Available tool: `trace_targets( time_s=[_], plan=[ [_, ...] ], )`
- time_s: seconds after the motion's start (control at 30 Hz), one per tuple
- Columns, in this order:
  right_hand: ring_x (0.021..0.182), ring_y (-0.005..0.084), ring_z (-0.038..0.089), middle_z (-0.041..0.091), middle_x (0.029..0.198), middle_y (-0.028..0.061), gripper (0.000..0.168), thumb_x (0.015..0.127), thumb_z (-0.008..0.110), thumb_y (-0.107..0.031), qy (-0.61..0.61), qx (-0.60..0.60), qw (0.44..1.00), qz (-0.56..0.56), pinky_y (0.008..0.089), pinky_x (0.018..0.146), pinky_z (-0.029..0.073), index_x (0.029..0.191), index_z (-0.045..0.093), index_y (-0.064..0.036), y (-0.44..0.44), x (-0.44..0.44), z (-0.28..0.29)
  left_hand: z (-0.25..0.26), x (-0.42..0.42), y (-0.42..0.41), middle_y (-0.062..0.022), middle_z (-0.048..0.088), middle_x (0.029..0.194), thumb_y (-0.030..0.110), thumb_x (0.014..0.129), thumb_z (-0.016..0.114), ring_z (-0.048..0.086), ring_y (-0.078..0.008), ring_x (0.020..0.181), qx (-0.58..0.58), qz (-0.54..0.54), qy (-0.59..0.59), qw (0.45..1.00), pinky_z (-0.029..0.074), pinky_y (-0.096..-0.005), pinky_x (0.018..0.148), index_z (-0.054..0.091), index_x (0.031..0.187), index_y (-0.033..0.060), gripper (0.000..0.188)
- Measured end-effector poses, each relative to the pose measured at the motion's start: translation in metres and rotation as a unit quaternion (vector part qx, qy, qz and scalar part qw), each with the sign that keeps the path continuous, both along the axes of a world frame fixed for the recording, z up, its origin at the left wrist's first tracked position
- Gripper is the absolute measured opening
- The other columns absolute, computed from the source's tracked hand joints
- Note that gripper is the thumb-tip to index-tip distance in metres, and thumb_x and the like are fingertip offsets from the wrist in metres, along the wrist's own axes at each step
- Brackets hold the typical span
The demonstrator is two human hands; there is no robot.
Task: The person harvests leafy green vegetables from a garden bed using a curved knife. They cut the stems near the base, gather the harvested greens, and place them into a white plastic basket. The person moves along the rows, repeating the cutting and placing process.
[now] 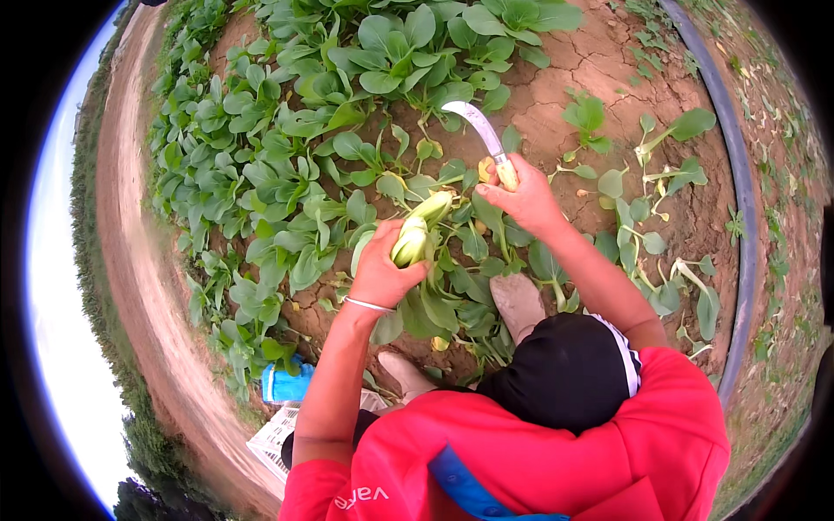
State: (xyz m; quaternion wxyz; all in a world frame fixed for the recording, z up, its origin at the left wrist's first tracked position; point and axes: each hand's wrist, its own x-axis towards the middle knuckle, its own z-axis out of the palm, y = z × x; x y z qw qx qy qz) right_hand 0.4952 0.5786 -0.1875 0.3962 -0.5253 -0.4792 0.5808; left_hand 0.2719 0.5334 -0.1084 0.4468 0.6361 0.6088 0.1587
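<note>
My left hand (384, 264), with a white band at its wrist, grips cut heads of leafy greens like bok choy (412, 241). Their pale stem bases point up and away from me, and leaves hang below. To the right, my right hand (524, 195) is closed around the light handle of a sickle-shaped knife (483, 130). Its curved blade points up and to the left, above the leaves and soil, and touches no stem that I can make out. Loose leaves lie under and between both hands.
Growing leafy greens (260, 169) fill the left and top. Cut leaves (664, 293) lie on cracked soil at the right, beside a dark hose (736, 169). A white plastic crate (270, 433) and a blue packet or cloth (287, 384) are at lower left. My shoes (518, 299) stand among leaves.
</note>
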Motion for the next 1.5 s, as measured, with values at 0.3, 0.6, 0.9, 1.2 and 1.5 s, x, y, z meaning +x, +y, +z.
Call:
trace_targets(
  time_s=[0.3, 0.6, 0.9, 1.2, 1.5],
  plan=[
    [0.061, 0.0038, 0.046, 0.051, 0.076, -0.0024, 0.028, 0.076, 0.069, -0.012, 0.212, -0.008, 0.977, 0.007, 0.0181, 0.052, 0.039, 0.095, 0.049, -0.006, -0.003, -0.025, 0.003, 0.001, 0.018, 0.002, 0.0000, 0.051, 0.106, 0.006, 0.064, 0.068, 0.049, -0.0109, 0.093, 0.052, 0.071, -0.072, 0.994, 0.041, -0.0248, 0.081, 0.057, 0.101, 0.0027, 0.038],
    [0.062, 0.0117, 0.050, 0.050, 0.069, 0.0036, 0.025, 0.085, 0.059, -0.026, 0.238, -0.148, 0.953, 0.117, 0.0270, 0.053, 0.041, 0.084, 0.047, -0.005, -0.010, -0.046, -0.012, -0.024, 0.002, 0.017, -0.0069, 0.057, 0.097, 0.005, 0.065, 0.068, 0.057, -0.0161, 0.085, -0.196, 0.092, -0.153, 0.964, 0.045, -0.0296, 0.077, 0.046, 0.113, 0.0030, 0.053],
    [0.078, 0.0409, 0.055, 0.055, 0.080, 0.0243, 0.026, 0.081, 0.048, -0.020, -0.190, 0.074, 0.966, 0.156, 0.0479, 0.070, 0.043, 0.082, 0.047, 0.006, 0.020, -0.098, -0.089, -0.069, -0.025, 0.102, -0.0141, 0.043, 0.124, 0.010, 0.065, 0.063, 0.062, -0.0266, 0.083, 0.050, -0.372, 0.530, 0.761, 0.046, -0.0381, 0.075, 0.057, 0.096, 0.0029, 0.033],
    [0.082, 0.0396, 0.058, 0.058, 0.085, 0.0269, 0.025, 0.078, 0.049, -0.015, -0.252, 0.022, 0.945, 0.206, 0.0451, 0.073, 0.047, 0.088, 0.051, 0.008, 0.038, -0.116, -0.083, -0.100, -0.050, 0.111, -0.0163, 0.050, 0.114, 0.010, 0.068, 0.060, 0.062, -0.0279, 0.085, -0.028, -0.348, 0.598, 0.722, 0.047, -0.0374, 0.074, 0.061, 0.092, 0.0022, 0.025],
    [0.079, 0.0405, 0.058, 0.059, 0.083, 0.0270, 0.022, 0.078, 0.048, -0.014, -0.258, 0.016, 0.927, 0.272, 0.0464, 0.069, 0.046, 0.086, 0.050, 0.007, 0.044, -0.122, -0.092, -0.093, -0.051, 0.105, -0.0142, 0.052, 0.112, 0.012, 0.075, 0.056, 0.062, -0.0251, 0.088, -0.043, -0.350, 0.585, 0.730, 0.046, -0.0358, 0.075, 0.061, 0.096, 0.0016, 0.024]
  ],
)
